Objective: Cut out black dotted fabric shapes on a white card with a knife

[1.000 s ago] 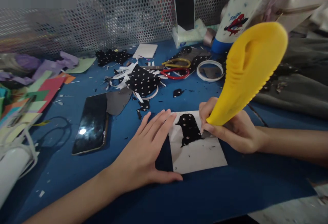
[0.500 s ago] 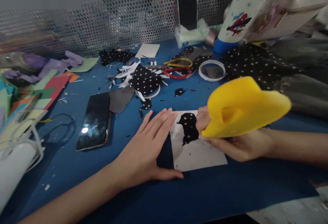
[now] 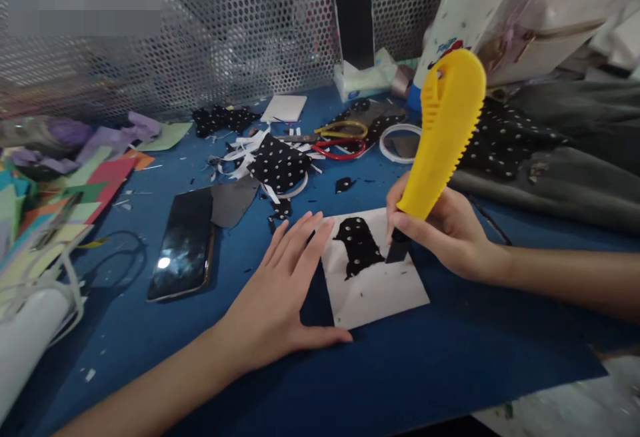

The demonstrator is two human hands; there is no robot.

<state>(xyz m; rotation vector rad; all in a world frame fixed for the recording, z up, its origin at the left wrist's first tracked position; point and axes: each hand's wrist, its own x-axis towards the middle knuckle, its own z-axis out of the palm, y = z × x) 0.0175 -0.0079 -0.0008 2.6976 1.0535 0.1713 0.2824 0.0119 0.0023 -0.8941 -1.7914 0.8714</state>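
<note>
My right hand grips a yellow utility knife, its handle pointing up and its blade slanting down. The blade tip is at the lower right edge of a black white-dotted fabric piece. That fabric lies on a white square card on the blue table. Flat and with fingers spread, my left hand rests at the card's left side, fingertips by its upper left corner and thumb by the lower left one. Whether the fabric is stuck down, I cannot tell.
Left of my hand lies a phone. Scissors, a dotted fabric scrap and a roll of tape are beyond the card. Coloured paper is piled left. A bottle and another phone stand at the back.
My right hand has turned the knife from lying sideways to upright, bringing its blade into view at the fabric's edge. The left hand stays flat by the card. The view has shifted slightly.
</note>
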